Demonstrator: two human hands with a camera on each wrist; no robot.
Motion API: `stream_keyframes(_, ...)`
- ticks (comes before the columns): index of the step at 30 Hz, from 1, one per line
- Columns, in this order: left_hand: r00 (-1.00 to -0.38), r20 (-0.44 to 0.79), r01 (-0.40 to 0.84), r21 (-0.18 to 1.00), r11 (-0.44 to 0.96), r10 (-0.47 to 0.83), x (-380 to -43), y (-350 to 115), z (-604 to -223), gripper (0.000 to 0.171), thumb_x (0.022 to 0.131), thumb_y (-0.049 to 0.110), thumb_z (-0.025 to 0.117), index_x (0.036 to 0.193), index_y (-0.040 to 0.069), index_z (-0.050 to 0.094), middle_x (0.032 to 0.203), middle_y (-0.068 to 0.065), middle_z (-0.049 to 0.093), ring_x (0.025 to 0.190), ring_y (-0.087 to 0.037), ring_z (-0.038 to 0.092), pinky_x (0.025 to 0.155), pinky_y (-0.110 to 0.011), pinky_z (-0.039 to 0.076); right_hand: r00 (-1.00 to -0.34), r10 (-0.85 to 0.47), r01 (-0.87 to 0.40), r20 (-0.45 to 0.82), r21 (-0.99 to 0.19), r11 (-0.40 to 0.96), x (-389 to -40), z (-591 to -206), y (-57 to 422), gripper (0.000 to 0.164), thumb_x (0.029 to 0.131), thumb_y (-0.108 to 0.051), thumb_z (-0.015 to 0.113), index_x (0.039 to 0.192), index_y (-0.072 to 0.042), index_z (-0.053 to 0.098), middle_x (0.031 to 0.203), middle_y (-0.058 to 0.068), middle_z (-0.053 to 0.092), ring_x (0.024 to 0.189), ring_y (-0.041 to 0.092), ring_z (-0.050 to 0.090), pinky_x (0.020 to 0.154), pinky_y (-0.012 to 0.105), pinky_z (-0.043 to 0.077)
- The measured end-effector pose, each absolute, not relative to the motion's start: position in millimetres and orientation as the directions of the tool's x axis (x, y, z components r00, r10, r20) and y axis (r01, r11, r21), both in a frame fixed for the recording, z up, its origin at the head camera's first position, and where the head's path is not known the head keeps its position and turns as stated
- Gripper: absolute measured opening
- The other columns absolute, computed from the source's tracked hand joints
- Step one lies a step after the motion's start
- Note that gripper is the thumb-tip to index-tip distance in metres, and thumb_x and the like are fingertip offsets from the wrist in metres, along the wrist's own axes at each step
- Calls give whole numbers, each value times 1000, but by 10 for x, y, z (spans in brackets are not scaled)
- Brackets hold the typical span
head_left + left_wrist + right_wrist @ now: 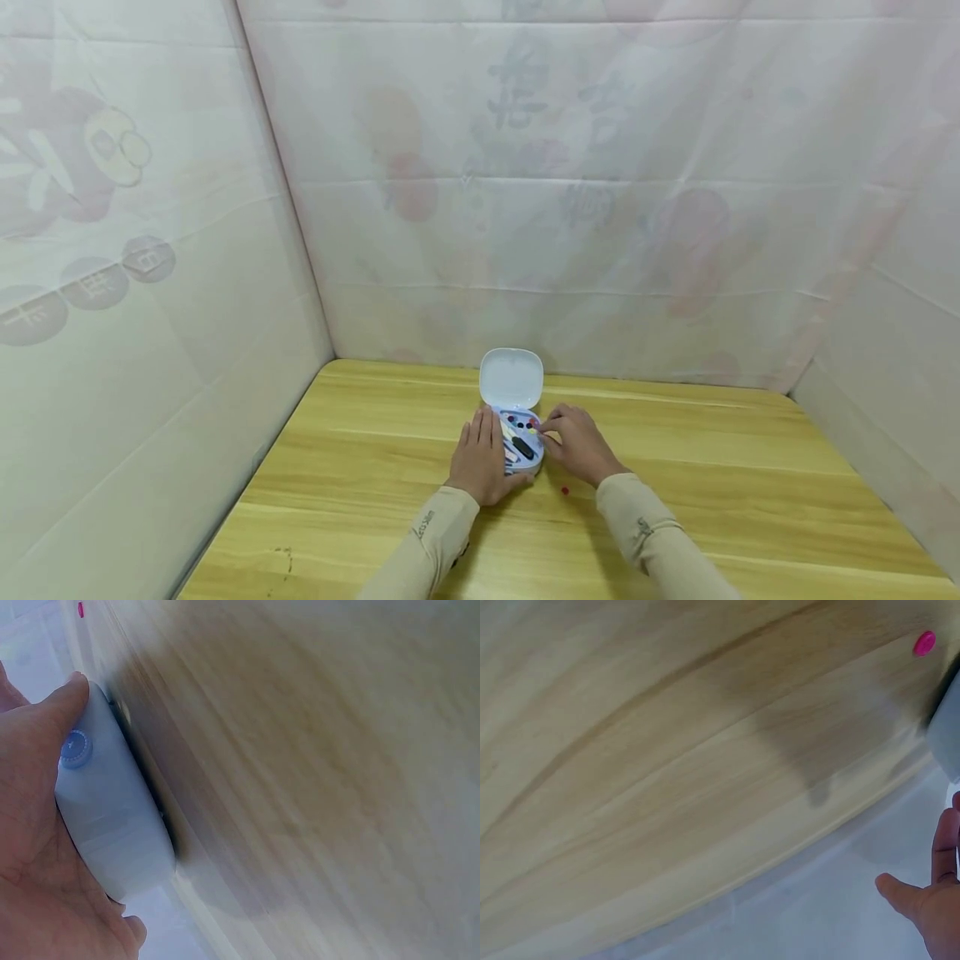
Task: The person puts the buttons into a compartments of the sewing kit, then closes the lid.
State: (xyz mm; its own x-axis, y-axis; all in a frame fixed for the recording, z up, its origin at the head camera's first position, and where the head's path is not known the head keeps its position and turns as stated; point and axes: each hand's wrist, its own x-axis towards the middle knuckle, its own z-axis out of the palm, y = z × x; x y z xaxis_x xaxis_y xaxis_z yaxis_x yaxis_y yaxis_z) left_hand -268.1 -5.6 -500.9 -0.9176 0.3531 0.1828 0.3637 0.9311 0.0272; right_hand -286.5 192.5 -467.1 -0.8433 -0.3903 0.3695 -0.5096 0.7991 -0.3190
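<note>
A small sewing kit case (532,468) with a light blue tray sits on the table, its white lid (512,379) raised at the back. My left hand (480,458) grips the case from the left, fingers along its side and thumb round the front. The left wrist view shows that thumb by a round blue catch (76,749). Inside the tray are small coloured buttons (521,425) and a black-handled tool (522,448). My right hand (576,440) has bent fingers at the tray's right side, over the buttons; I cannot tell whether it pinches one.
A loose red button (565,491) lies on the wooden table (375,500) in front of the case, near the right wrist. Pale printed cloth (525,208) hangs behind the table and along both sides.
</note>
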Motion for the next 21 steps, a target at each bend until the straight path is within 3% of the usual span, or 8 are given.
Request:
stream_keyframes(11,-924,152,359,33,933,350,-2664,-76,-4988,117,84,81,54,156,-7,27,162,-23,28,150,-36,28,121,-46,27,-871,-396,-485,292,-368,794,-2648,-4759,2210,9,82,-9,84,90,-8,81,92,-1,64,90,20,56,86,44,48)
stream_keyframes(16,-925,160,353,15,936,346,-2664,-107,-4980,116,84,81,53,156,-7,28,162,-23,29,150,-35,28,121,-46,27,-815,-508,-579,278,-348,738,-2524,-4805,2279,5,84,-13,82,88,-11,83,91,-7,62,86,13,50,77,35,45)
stream_keyframes(21,-923,168,353,16,936,345,-2686,-121,-4975,117,84,82,53,155,-7,28,161,-23,29,149,-35,29,121,-45,27,-725,-618,-685,305,-228,692,-2472,-4848,2341,4,84,-17,83,81,-15,83,88,-10,61,82,8,49,77,35,45)
